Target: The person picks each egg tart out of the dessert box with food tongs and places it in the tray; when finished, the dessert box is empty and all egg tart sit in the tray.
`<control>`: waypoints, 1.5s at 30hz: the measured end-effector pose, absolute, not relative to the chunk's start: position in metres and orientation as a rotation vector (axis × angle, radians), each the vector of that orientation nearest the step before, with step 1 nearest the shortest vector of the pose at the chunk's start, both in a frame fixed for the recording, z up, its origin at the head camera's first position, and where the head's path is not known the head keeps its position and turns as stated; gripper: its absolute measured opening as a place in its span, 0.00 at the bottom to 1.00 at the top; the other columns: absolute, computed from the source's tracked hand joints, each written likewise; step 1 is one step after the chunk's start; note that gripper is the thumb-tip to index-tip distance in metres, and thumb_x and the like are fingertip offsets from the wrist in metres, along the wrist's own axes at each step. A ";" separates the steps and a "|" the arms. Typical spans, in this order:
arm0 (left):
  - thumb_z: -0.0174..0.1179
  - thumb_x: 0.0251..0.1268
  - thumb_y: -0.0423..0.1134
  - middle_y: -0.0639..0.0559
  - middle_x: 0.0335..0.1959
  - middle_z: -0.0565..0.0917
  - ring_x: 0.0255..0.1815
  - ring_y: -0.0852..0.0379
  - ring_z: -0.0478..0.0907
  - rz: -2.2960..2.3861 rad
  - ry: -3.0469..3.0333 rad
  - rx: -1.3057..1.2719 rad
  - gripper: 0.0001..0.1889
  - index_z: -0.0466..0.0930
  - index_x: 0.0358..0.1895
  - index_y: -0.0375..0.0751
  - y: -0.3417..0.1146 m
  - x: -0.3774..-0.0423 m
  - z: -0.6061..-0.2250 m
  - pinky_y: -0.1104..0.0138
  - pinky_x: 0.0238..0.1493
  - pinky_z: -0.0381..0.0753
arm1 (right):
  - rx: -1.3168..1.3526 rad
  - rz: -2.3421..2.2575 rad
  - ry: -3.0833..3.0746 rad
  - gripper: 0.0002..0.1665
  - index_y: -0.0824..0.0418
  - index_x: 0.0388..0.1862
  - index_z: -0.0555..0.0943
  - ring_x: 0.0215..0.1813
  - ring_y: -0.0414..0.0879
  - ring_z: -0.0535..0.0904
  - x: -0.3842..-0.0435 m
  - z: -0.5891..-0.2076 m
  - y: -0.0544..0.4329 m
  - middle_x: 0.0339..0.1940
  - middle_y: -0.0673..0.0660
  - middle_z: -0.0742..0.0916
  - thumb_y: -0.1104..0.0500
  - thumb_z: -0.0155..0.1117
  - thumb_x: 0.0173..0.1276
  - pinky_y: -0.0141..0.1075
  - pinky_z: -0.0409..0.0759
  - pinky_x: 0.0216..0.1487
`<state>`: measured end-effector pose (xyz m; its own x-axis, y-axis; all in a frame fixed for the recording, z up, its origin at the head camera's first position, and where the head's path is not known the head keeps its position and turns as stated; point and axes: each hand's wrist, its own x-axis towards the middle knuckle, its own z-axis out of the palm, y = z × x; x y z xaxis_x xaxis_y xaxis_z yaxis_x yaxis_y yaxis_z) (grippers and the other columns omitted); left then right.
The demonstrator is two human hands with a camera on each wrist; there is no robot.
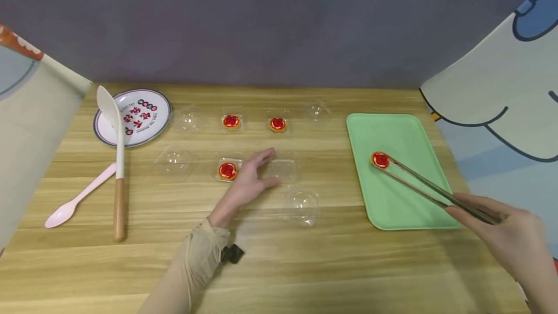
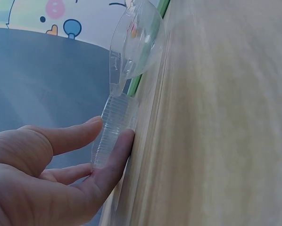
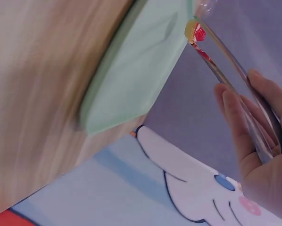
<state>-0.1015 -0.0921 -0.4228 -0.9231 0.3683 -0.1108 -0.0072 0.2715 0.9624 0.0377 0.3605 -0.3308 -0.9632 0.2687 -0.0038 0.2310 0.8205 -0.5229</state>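
My right hand grips long metal tongs. Their tips pinch a small round tart with a red top, over the green tray; the right wrist view shows the tart lifted above the tray. Beside a clear plastic box base is my left hand, fingers and thumb fairly straight and spread toward its near side. In the left wrist view the thumb and fingers lie about the ribbed edge of the box. Its domed lid stands open toward the front.
Three more tarts sit in clear boxes with raised lids. At left lie a printed plate, a ladle with a wooden handle across it, and a pink spoon. A grey partition closes the back.
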 end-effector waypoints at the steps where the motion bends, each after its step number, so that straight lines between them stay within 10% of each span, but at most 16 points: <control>1: 0.72 0.64 0.24 0.36 0.80 0.68 0.82 0.40 0.62 1.692 2.238 0.328 0.44 0.61 0.82 0.29 -0.093 -0.101 -0.423 0.52 0.85 0.57 | -0.399 0.801 -2.934 0.30 0.66 0.58 0.89 0.40 0.06 0.71 0.038 -0.332 0.362 0.39 0.15 0.79 0.48 0.83 0.66 0.12 0.72 0.30; 18: 0.70 0.64 0.21 0.35 0.81 0.66 0.82 0.39 0.62 1.757 2.213 0.317 0.46 0.56 0.83 0.31 -0.095 -0.099 -0.423 0.51 0.85 0.57 | -0.340 0.759 -2.958 0.30 0.67 0.58 0.89 0.38 0.05 0.68 0.028 -0.348 0.366 0.39 0.25 0.85 0.48 0.83 0.65 0.12 0.72 0.29; 25: 0.71 0.63 0.22 0.35 0.82 0.64 0.82 0.40 0.63 1.750 2.236 0.317 0.48 0.54 0.84 0.32 -0.086 -0.097 -0.417 0.52 0.84 0.60 | -0.467 0.749 -3.053 0.37 0.71 0.64 0.84 0.37 0.07 0.64 0.033 -0.352 0.376 0.52 0.69 0.91 0.44 0.78 0.70 0.17 0.75 0.25; 32: 0.74 0.65 0.28 0.37 0.84 0.60 0.82 0.38 0.62 1.700 2.308 0.242 0.52 0.51 0.87 0.38 -0.092 -0.092 -0.403 0.45 0.83 0.61 | -0.572 0.759 -3.032 0.38 0.67 0.68 0.83 0.46 0.12 0.68 0.038 -0.354 0.378 0.44 0.31 0.87 0.41 0.77 0.71 0.35 0.86 0.41; 40: 0.70 0.67 0.23 0.35 0.84 0.61 0.78 0.33 0.67 1.858 2.153 0.268 0.44 0.58 0.83 0.33 -0.123 -0.082 -0.379 0.49 0.71 0.80 | -0.632 0.733 -2.995 0.40 0.74 0.70 0.78 0.35 0.07 0.60 0.034 -0.356 0.372 0.56 0.69 0.89 0.46 0.76 0.73 0.20 0.77 0.31; 42: 0.68 0.67 0.21 0.34 0.82 0.64 0.77 0.33 0.70 1.931 2.092 0.253 0.41 0.62 0.82 0.31 -0.138 -0.079 -0.373 0.54 0.68 0.83 | -0.628 0.742 -2.970 0.38 0.76 0.69 0.78 0.34 0.07 0.62 0.032 -0.356 0.369 0.53 0.68 0.90 0.49 0.76 0.74 0.19 0.78 0.30; 45: 0.68 0.67 0.21 0.33 0.79 0.69 0.76 0.34 0.71 1.976 2.112 0.191 0.37 0.66 0.79 0.30 -0.168 -0.075 -0.372 0.58 0.69 0.82 | -0.618 0.924 -2.892 0.28 0.71 0.66 0.82 0.34 0.09 0.70 0.031 -0.358 0.368 0.41 0.39 0.90 0.57 0.76 0.74 0.12 0.74 0.29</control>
